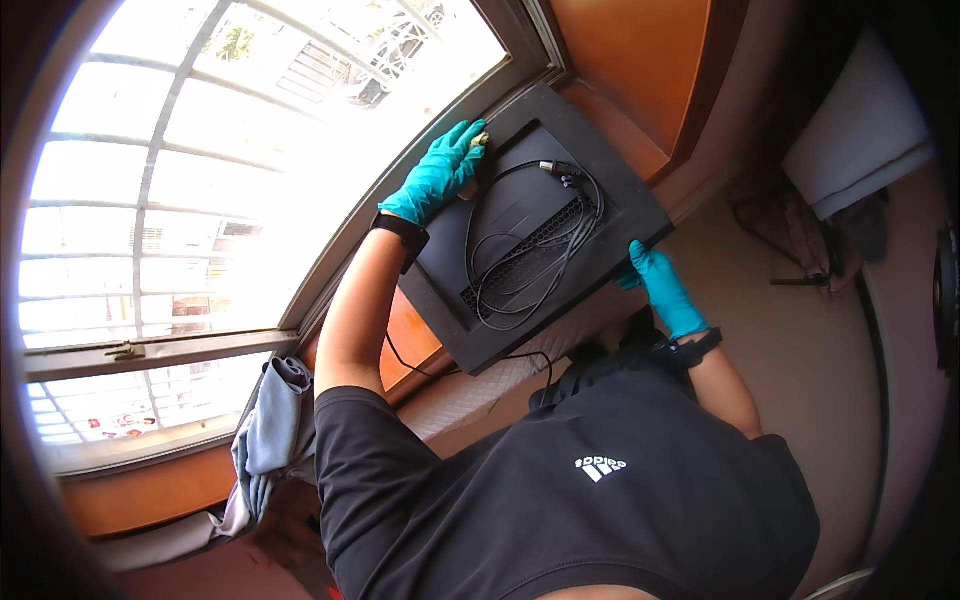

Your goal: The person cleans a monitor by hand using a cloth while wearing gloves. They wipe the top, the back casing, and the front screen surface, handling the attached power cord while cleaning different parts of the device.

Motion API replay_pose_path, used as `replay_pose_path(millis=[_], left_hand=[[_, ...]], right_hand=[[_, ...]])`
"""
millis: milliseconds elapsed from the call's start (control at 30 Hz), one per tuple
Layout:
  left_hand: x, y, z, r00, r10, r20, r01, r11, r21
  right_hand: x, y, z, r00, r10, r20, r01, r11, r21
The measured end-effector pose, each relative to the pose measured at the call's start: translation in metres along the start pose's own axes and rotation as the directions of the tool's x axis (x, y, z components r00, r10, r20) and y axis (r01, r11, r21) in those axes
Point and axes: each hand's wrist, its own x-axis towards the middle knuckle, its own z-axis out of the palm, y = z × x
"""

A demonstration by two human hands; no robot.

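Note:
A black rectangular plastic casing point(442, 262) with a recessed middle and a honeycomb vent lies tilted in front of me, beside the window. A coiled black cable point(551, 283) with a metal-tipped plug rests on it. My left hand point(442, 169), in a teal glove, is on the casing's window-side edge. It holds a yellowish cloth point(481, 139), partly hidden by the fingers and palm. At the casing's near right corner is my right hand point(664, 289), also gloved, with its thumb along the edge and its other fingers partly hidden beneath.
A barred window point(285, 341) runs along the left. Grey-blue fabric point(274, 427) hangs below it. Orange-brown wood panelling point(637, 67) borders the casing's far side. A quilted surface point(450, 409) lies under the near edge, with a thin black cable point(551, 367) above it. White bedding or cloth point(862, 135) is at upper right.

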Motion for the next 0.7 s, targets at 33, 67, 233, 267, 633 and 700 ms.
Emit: replay_pose_path(millis=[33, 67, 233, 267, 633, 700], left_hand=[[0.004, -0.001, 0.006, 0.999, 0.023, -0.032, -0.021, 0.998, 0.065], [0.007, -0.002, 0.011, 0.997, 0.047, -0.064, -0.038, 0.991, 0.13], [0.006, 0.004, 0.023, 0.988, 0.04, -0.148, 0.003, 0.96, 0.28], [0.007, 0.001, 0.025, 0.991, 0.032, -0.133, 0.004, 0.964, 0.265], [0.001, 0.01, -0.031, 0.928, -0.233, -0.292, 0.097, 0.905, -0.414], [-0.013, 0.019, -0.053, 0.858, -0.336, -0.389, 0.023, 0.781, -0.625]], right_hand=[[-0.003, -0.002, 0.002, 1.0, 0.002, -0.012, -0.001, 1.0, 0.001], [-0.005, -0.006, 0.002, 1.0, -0.016, -0.018, 0.016, 1.0, 0.014], [-0.007, -0.008, 0.004, 0.998, -0.022, -0.052, 0.023, 1.0, 0.014], [-0.008, -0.008, 0.004, 0.999, -0.024, -0.049, 0.025, 0.999, 0.029], [-0.032, -0.045, -0.013, 0.989, -0.15, 0.0, 0.127, 0.839, -0.529], [-0.055, -0.086, -0.011, 0.941, -0.338, 0.0, 0.243, 0.674, -0.698]])
